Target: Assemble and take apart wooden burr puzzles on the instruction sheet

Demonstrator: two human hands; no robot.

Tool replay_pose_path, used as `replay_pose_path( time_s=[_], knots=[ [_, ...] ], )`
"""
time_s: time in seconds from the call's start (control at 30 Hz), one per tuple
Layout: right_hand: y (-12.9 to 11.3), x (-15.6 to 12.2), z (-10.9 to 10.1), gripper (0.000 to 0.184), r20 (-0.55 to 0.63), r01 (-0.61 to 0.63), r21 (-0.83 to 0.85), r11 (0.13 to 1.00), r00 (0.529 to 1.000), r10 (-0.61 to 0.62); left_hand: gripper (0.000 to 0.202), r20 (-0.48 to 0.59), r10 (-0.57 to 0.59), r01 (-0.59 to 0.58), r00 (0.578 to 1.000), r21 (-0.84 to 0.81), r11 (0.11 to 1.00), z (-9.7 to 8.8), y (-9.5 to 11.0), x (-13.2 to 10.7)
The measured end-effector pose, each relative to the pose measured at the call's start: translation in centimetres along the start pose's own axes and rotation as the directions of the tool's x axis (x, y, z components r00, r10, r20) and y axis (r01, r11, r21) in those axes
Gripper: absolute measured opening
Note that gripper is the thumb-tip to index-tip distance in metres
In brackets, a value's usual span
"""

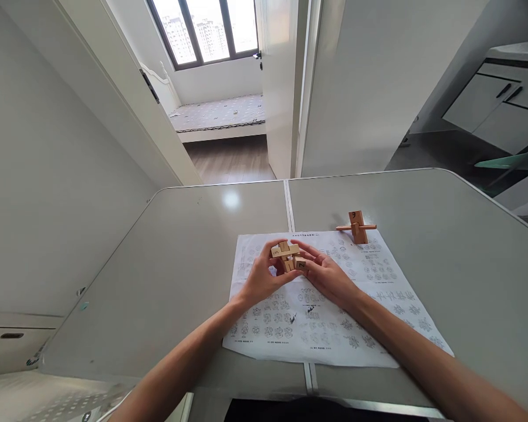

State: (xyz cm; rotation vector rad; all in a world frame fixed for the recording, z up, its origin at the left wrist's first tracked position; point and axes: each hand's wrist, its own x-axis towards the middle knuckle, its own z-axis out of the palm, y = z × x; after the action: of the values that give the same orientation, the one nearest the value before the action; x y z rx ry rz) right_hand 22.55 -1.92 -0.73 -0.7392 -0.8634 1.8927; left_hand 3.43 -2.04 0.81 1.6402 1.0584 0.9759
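Observation:
Both hands meet over a printed instruction sheet (325, 328) on a grey table (171, 258). My left hand (259, 278) pinches a small wooden interlocking puzzle (286, 256) made of numbered blocks, fingers wrapped round its left side. My right hand (328, 275) grips the same puzzle from the right, fingertips on a block marked with a number. A second wooden piece (357, 227), a numbered block crossed by a thin stick, stands on the sheet's far right corner, apart from both hands.
The table has a seam down its middle and rounded far corners. Behind it an open doorway (229, 117) leads to a room with a window. Grey cabinets (497, 99) stand at the right, a white wall at the left.

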Motion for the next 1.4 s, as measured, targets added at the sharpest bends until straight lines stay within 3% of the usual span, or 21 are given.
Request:
replay_pose_path(
  time_s=[0.13,0.3,0.4,0.57,1.1,1.4],
  knots=[
    [0.4,0.0,-0.5,0.044,-0.046,0.002,-0.027,1.0,0.999,-0.003,0.067,-0.028,0.074,-0.071,0.997,0.083,0.994,0.2,-0.1,-0.1],
    [0.5,0.2,-0.5,0.033,-0.011,0.003,0.017,1.0,1.0,-0.003,0.066,-0.06,0.093,-0.083,0.994,0.148,0.985,0.3,-0.2,-0.2],
    [0.1,0.2,-0.1,0.036,0.03,0.035,0.037,0.999,0.999,-0.036,0.066,-0.072,0.093,-0.081,0.993,0.157,0.984,0.3,-0.3,-0.1],
    [-0.3,-0.3,0.3,0.042,0.114,0.041,-0.117,0.992,0.993,-0.028,0.064,-0.077,0.069,-0.055,0.995,0.168,0.984,0.3,-0.2,-0.2],
    [0.4,-0.3,-0.5,0.044,0.042,0.065,-0.215,0.974,0.997,-0.057,0.063,-0.081,0.188,-0.164,0.979,0.24,0.957,0.2,-0.7,-0.2],
    [0.5,-0.2,-0.8,0.046,0.093,0.044,-0.117,0.992,0.995,-0.033,0.061,-0.086,0.158,-0.135,0.984,0.229,0.964,0.2,-0.6,-0.2]
  ],
)
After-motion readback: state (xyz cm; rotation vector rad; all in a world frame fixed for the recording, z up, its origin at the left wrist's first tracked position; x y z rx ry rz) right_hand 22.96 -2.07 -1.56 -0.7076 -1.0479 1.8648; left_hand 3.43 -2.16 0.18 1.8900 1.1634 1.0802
